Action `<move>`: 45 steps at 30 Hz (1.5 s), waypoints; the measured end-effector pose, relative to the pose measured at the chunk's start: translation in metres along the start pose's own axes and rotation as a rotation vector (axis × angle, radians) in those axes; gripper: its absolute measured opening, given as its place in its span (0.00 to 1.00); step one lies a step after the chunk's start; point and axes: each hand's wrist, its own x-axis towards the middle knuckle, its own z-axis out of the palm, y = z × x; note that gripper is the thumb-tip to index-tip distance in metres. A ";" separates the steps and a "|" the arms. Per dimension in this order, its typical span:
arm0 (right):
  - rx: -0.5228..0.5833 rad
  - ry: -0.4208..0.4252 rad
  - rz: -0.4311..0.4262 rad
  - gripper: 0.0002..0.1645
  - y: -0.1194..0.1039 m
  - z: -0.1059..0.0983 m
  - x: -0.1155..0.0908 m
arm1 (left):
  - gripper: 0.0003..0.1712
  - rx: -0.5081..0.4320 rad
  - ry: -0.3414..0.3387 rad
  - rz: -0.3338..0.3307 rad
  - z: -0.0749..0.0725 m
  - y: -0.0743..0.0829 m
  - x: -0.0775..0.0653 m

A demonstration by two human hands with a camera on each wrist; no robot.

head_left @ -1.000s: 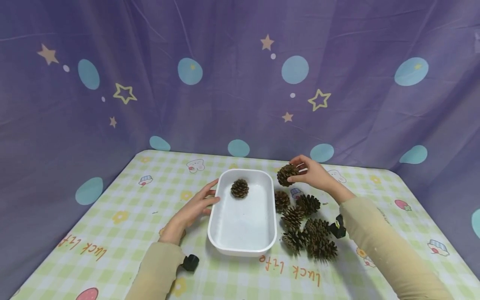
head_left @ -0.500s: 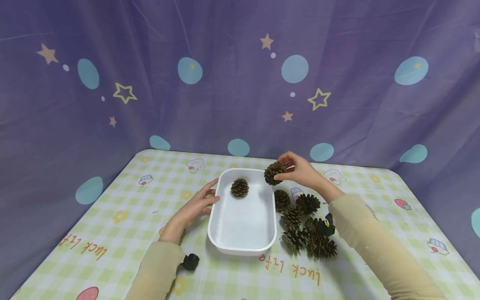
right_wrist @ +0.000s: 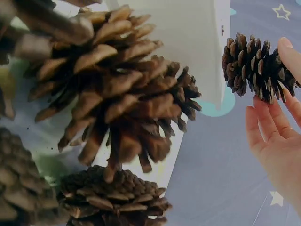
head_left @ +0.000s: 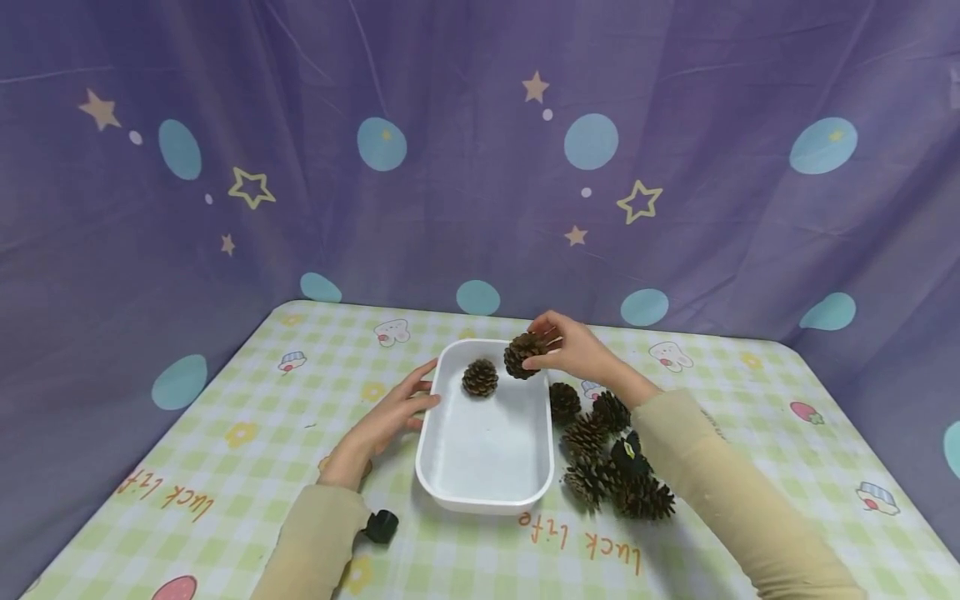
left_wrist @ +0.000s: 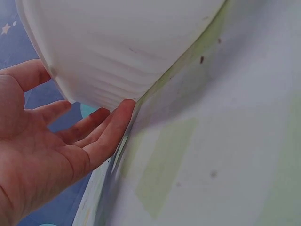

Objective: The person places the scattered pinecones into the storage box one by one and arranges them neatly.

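Observation:
My right hand (head_left: 576,350) pinches a brown pine cone (head_left: 522,357) between thumb and fingers, over the far right corner of a white rectangular tub (head_left: 484,454). In the right wrist view the held pine cone (right_wrist: 254,66) lies between the thumb and the fingertips. A second pine cone (head_left: 480,378) rests inside the tub towards its far end. Against the tub's left wall my left hand (head_left: 392,419) lies with fingers spread and fairly straight. The left wrist view has those fingertips (left_wrist: 126,107) at the outer side of the tub, low near the tablecloth.
Several pine cones (head_left: 587,435) are heaped just right of the tub, partly under the right sleeve and its black wrist camera (head_left: 628,454). A checked tablecloth (head_left: 247,367) covers the table. Behind it hangs a purple curtain (head_left: 465,225) with stars and blue ovals.
My right hand has carried its pine cone leftward, from beside the tub to over the tub's far right corner. The left hand and the tub have stayed in place.

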 end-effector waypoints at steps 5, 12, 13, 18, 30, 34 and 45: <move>-0.064 -0.023 -0.055 0.30 -0.001 0.007 0.003 | 0.36 -0.013 -0.011 -0.010 0.002 0.008 -0.004; -0.162 -0.044 -0.085 0.32 0.001 0.014 0.004 | 0.36 -0.016 0.004 -0.014 0.001 0.004 -0.002; -0.180 -0.050 -0.086 0.33 0.001 0.014 0.004 | 0.36 -0.016 0.006 -0.013 0.000 0.002 0.000; -0.249 -0.077 -0.071 0.32 0.003 0.018 0.005 | 0.37 -0.012 0.003 -0.004 -0.002 -0.004 0.002; -0.348 -0.096 -0.087 0.31 0.002 0.023 0.009 | 0.37 -0.016 0.005 0.011 0.000 -0.002 0.000; -0.372 -0.105 -0.094 0.31 0.002 0.024 0.009 | 0.36 -0.014 0.006 0.013 0.000 -0.002 0.000; -0.413 -0.139 -0.099 0.31 0.004 0.026 0.010 | 0.36 -0.010 -0.010 0.013 -0.002 -0.003 0.002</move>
